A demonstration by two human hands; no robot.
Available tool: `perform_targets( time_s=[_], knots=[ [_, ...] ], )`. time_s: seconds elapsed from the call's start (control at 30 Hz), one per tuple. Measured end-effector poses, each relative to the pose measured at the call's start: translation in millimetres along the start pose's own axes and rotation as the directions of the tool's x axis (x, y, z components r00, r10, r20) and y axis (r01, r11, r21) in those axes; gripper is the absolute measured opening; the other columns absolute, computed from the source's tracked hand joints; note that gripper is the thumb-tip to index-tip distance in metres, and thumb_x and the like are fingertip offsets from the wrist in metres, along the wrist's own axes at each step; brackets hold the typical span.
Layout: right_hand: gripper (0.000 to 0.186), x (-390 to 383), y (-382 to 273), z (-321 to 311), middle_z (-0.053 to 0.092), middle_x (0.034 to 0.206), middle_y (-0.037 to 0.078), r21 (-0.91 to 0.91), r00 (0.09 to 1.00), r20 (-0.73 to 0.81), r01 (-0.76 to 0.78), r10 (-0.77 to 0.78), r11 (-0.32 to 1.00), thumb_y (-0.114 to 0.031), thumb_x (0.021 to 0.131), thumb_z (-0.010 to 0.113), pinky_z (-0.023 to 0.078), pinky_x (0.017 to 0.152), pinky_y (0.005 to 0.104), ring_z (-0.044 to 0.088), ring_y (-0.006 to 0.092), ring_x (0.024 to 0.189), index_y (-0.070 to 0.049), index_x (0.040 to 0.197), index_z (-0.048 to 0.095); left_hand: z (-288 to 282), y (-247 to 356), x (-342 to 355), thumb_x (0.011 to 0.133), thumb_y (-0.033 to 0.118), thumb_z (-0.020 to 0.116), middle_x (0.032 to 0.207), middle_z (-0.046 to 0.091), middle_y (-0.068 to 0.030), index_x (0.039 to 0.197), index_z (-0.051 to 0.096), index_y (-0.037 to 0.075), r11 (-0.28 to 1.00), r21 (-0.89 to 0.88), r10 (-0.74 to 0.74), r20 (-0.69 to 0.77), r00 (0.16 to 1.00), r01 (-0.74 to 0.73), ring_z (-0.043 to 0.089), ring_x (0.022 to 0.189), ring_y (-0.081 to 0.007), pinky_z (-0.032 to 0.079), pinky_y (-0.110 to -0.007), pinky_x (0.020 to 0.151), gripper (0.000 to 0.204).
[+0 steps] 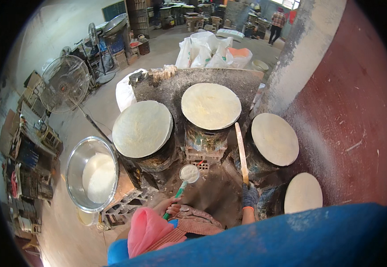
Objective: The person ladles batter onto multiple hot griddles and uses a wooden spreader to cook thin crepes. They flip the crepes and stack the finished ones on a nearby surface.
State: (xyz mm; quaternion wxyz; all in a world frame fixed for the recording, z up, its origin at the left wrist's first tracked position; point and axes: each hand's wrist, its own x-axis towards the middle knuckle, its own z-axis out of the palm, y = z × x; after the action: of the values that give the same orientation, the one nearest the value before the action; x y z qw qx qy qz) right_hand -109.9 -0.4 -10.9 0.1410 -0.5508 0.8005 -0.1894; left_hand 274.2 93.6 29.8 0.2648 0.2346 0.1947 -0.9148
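Note:
My bare left hand (170, 207) grips the green handle of a ladle (189, 172) whose round cup holds pale batter. My right hand (250, 198), in a dark knitted glove, grips a long, flat wooden spatula (242, 149) pointing upward. Around them stand drum stoves topped by pale coated round plates: one at left (142, 128), one at back (211, 106), one at right (274, 139), another at lower right (303, 193). Left of these, a large steel basin (74, 184) holds cream-coloured batter.
A standing fan (63, 84) is at the left beside piled crates and clutter. White sacks (202, 49) sit behind the stoves. A pillar (298, 53) and red wall (358, 111) bound the right. A person in checked shirt (277, 22) is at the back.

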Motion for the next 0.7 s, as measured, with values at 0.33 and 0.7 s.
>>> perform_targets(
  time_s=[0.33, 0.7],
  knots=[
    [0.042, 15.4, -32.7, 14.0, 0.065, 0.087, 0.018, -0.157, 0.947, 0.165, 0.302, -0.277, 0.940, -0.044, 0.083, 0.054, 0.049, 0.066, 0.0461, 0.063, 0.0350, 0.075, -0.013, 0.110, 0.059, 17.4, 27.1, 3.5, 0.093, 0.020, 0.049, 0.053, 0.032, 0.0020, 0.108, 0.047, 0.024, 0.986, -0.162, 0.041, -0.022, 0.999, -0.044, 0.031, 0.037, -0.0053, 0.026, -0.018, 0.028, 0.016],
    [0.050, 159.7, -141.7, 73.2, 0.062, 0.108, 0.015, -0.126, 0.842, 0.304, 0.499, -0.445, 0.858, -0.028, 0.071, 0.065, 0.047, 0.082, 0.0449, 0.060, 0.0340, 0.098, -0.018, 0.119, 0.054, 25.0, 107.6, 4.6, 0.094, 0.024, 0.048, 0.051, 0.032, 0.0027, 0.094, 0.046, 0.020, 0.997, 0.050, -0.057, -0.165, 0.985, 0.066, 0.028, 0.035, -0.0056, 0.026, -0.019, 0.030, 0.005]
  ],
)
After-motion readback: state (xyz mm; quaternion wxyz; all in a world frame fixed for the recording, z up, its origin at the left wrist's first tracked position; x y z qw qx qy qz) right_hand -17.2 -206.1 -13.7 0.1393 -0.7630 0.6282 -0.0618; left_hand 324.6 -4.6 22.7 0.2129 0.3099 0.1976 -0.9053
